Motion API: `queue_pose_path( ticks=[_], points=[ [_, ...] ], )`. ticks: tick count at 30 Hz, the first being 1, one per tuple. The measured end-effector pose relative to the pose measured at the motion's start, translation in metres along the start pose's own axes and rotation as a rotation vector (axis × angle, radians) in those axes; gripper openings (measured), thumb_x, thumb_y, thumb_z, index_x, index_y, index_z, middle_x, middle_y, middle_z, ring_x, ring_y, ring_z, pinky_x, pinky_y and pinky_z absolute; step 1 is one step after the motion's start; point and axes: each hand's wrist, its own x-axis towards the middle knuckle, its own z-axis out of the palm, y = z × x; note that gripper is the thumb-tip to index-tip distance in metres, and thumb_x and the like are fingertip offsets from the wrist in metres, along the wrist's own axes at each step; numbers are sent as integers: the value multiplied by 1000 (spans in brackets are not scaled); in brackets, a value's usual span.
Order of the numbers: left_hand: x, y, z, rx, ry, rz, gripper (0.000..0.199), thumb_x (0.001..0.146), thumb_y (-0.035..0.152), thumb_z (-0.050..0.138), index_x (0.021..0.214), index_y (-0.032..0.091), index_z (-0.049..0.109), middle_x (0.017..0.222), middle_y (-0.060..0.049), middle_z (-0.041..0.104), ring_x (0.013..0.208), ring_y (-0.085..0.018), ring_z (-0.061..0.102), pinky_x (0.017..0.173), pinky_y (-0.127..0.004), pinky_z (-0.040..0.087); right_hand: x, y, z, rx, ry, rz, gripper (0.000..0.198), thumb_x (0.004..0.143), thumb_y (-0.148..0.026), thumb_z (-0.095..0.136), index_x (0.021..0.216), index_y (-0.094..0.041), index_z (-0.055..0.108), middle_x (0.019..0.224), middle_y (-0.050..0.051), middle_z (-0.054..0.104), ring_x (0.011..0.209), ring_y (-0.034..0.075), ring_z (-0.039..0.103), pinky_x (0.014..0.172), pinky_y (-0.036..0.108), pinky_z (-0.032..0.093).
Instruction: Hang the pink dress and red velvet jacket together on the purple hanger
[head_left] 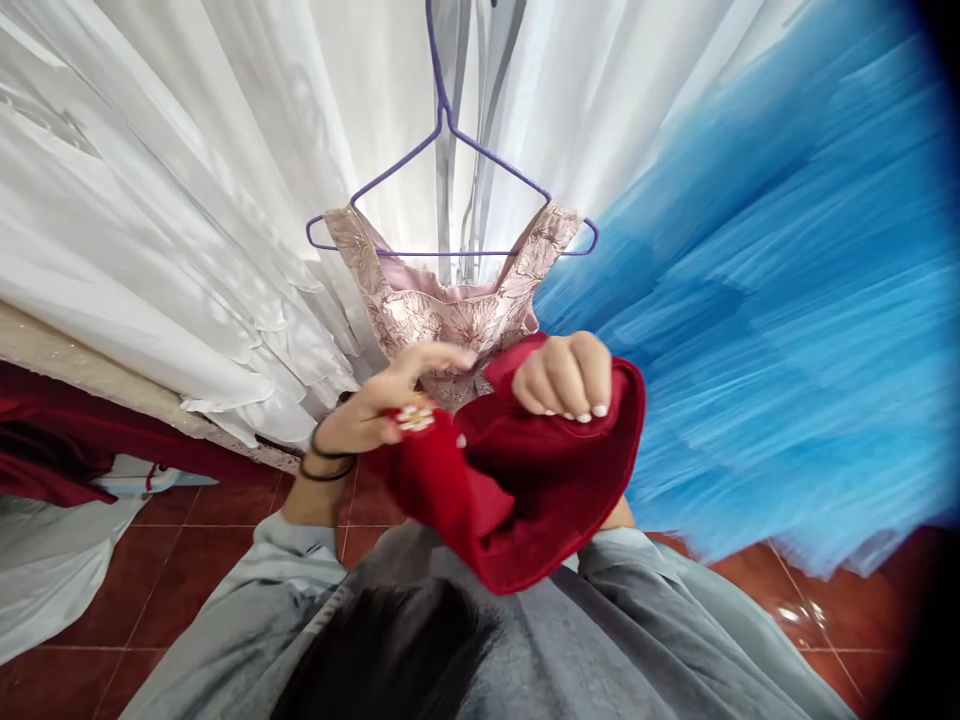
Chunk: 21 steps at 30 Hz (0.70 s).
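A red velvet garment piece (442, 470) hangs in a loose loop in front of my body. A white and gold beaded ornament (416, 416) sits on its left upper edge. My left hand (367, 405), with dark bands at the wrist, has that edge between its thumb and its outstretched, slightly blurred fingers. Curled into a fist over the far right part of the velvet, my right hand (566, 378) grips the cloth. Behind both hands, a pink dress bodice (457, 320) with a floral pattern hangs by its straps from a purple hanger (487, 155). Its lower part is hidden.
White gowns (202, 190) hang close together at the left and back. A full blue tulle skirt (780, 300) fills the right side. Dark red cloth (52, 430) hangs at the lower left, above a red tiled floor (150, 590).
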Motion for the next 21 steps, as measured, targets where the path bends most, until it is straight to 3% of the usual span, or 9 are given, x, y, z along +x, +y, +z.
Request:
queue_pose_path(
  ticks=[3, 5, 7, 9, 12, 14, 16, 18, 21],
  points=[
    [40, -6, 26, -18, -423, 17, 80, 66, 96, 41, 61, 21, 66, 106, -17, 70, 113, -34, 63, 98, -46, 52, 17, 11, 16, 89, -232, 112, 62, 70, -76, 67, 46, -24, 44, 38, -4, 36, 39, 9, 44, 42, 24, 43],
    [48, -10, 34, -16, -554, 9, 82, 71, 95, 34, 65, 20, 69, 93, -15, 71, 99, -31, 67, 91, -41, 54, 30, 1, 20, -49, -274, 295, 56, 68, -71, 70, 50, -22, 52, 45, 0, 47, 47, 12, 54, 47, 26, 48],
    [45, -13, 36, 30, -583, 23, 77, 78, 89, 38, 69, 21, 72, 82, -11, 69, 88, -27, 67, 87, -37, 55, 44, -15, 21, -248, -178, 427, 45, 68, -62, 73, 58, -20, 62, 55, 2, 58, 60, 16, 63, 56, 28, 52],
    [36, -16, 36, 84, -495, 48, 70, 83, 81, 43, 71, 20, 73, 81, -9, 68, 87, -25, 66, 88, -36, 53, 52, -31, 19, -441, -31, 443, 33, 69, -52, 74, 70, -20, 69, 68, 3, 66, 75, 19, 68, 66, 30, 55],
    [23, -23, 37, 186, -190, 8, 65, 91, 72, 42, 72, 18, 73, 85, -8, 65, 82, -21, 63, 83, -33, 52, 45, -46, 20, -791, 188, 355, 23, 71, -38, 75, 87, -21, 73, 88, 4, 72, 89, 21, 68, 80, 32, 56],
    [18, -28, 39, 304, 62, -35, 62, 94, 67, 42, 70, 17, 71, 79, -6, 60, 75, -18, 59, 74, -30, 49, 25, -50, 30, -1052, 466, 283, 19, 76, -33, 72, 91, -21, 73, 91, 5, 72, 86, 21, 66, 80, 31, 54],
    [15, -31, 44, 437, 263, -41, 57, 95, 61, 45, 66, 18, 67, 74, -4, 54, 71, -17, 55, 71, -29, 47, 1, -49, 47, -1138, 709, 259, 14, 85, -33, 65, 87, -21, 71, 78, 4, 68, 71, 18, 62, 68, 28, 51],
    [13, -33, 52, 540, 384, -26, 51, 95, 56, 50, 65, 18, 66, 77, -4, 53, 73, -17, 55, 73, -29, 47, -21, -39, 67, -978, 669, 374, 19, 90, -37, 61, 87, -21, 71, 67, 1, 64, 58, 15, 56, 56, 26, 46],
    [10, -34, 69, 599, 402, 5, 38, 94, 48, 56, 79, 18, 73, 88, -7, 59, 83, -20, 60, 81, -32, 51, -36, -11, 90, -669, 451, 521, 28, 87, -47, 65, 92, -20, 70, 75, 2, 67, 64, 16, 57, 59, 27, 45]
  ],
)
